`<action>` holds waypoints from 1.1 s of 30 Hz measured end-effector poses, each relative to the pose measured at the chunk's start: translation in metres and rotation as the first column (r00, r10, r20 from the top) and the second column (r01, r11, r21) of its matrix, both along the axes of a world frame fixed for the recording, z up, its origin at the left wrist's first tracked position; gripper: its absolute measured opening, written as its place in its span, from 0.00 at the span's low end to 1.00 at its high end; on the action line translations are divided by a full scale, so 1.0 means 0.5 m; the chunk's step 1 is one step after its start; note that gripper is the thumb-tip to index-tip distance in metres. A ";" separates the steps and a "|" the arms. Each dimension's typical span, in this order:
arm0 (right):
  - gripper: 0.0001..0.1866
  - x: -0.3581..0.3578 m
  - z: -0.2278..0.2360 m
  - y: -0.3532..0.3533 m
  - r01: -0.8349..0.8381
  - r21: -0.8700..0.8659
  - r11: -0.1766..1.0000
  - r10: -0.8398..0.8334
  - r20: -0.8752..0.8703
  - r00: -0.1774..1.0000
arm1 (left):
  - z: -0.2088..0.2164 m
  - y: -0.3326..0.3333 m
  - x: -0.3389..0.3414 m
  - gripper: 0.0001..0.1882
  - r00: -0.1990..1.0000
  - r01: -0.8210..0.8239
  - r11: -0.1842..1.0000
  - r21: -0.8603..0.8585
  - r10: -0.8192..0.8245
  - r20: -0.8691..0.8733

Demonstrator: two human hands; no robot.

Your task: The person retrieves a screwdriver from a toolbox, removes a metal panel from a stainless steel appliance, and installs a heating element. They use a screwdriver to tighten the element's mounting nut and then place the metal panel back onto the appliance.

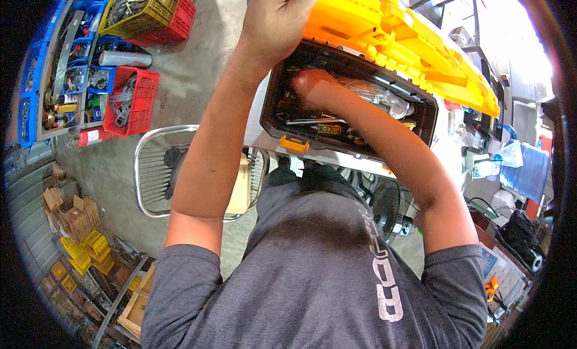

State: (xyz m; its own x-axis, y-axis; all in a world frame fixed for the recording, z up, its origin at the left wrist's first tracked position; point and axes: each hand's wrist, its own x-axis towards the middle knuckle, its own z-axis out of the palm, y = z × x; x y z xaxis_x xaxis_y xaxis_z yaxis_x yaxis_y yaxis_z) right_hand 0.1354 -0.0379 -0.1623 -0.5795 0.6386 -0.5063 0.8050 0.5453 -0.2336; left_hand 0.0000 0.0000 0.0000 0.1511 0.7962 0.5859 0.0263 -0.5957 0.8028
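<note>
A black toolbox (282, 124) with an orange lid (396, 42) stands open on a white surface in front of me. My left hand (279, 18) grips the near edge of the raised lid. Inside the box, my right hand (309, 84) is down among the tools, with fingers curled and partly hidden; whether it grips anything I cannot tell. Screwdrivers and other hand tools (324, 125) lie in the box, along with a clear plastic bag (375, 94). An orange latch (294, 145) sits on the box's front wall.
A metal wire fan guard (153, 169) lies on the concrete floor below left. Red crates (141, 100), a yellow crate (150, 12) and blue bins (75, 78) line the left. Cardboard boxes (72, 214) are stacked at lower left. A black fan (387, 208) and clutter stand at right.
</note>
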 end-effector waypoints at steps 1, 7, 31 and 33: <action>0.13 -0.005 -0.015 -0.004 0.027 0.093 0.995 -0.020 -0.074 0.997 | 0.000 -0.002 0.000 0.14 1.000 -0.013 1.000 0.015 0.014 -0.014; 0.14 -0.028 -0.053 -0.007 -0.077 0.204 0.976 0.078 0.002 0.997 | 0.004 -0.014 -0.003 0.14 0.999 -0.033 0.999 -0.001 0.033 -0.026; 0.16 0.054 0.060 -0.023 0.401 0.318 0.859 -0.143 -0.603 0.785 | 0.008 0.003 0.018 0.20 0.998 -0.056 0.993 -0.108 0.055 -0.013; 0.16 0.071 0.087 -0.043 0.565 0.229 0.793 -0.239 -0.736 0.633 | 0.004 0.013 0.020 0.20 0.997 -0.067 0.992 -0.111 0.069 0.018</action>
State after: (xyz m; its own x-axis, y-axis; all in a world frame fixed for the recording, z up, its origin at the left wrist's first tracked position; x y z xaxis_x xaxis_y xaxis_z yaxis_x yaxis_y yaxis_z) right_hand 0.1709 -0.0594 -0.1186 -0.2739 0.9286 0.2505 0.6943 0.3711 -0.6166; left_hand 0.0098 0.0064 0.0021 0.0827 0.8641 0.4964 0.0458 -0.5009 0.8643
